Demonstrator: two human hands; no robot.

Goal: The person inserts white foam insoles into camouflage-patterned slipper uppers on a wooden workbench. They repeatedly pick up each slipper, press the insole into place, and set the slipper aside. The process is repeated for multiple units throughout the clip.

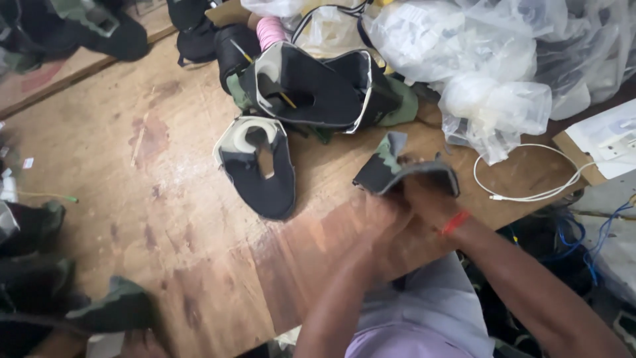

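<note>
Both of my hands hold one black and green shoe upper point(397, 169) just above the wooden table point(132, 199). My right hand point(430, 199), with a red band at the wrist, grips it from below on the right. My left hand point(381, 212) is blurred and holds its lower left part. Another black shoe upper with a white lining point(258, 166) lies flat on the table to the left. Behind it sits a pile of similar black uppers point(311, 86).
Crumpled clear plastic bags point(490, 59) fill the back right. A white cable point(530, 179) lies on the table's right edge beside a cardboard box point(603, 142). Dark green and black shoe parts point(40, 278) lie at the left.
</note>
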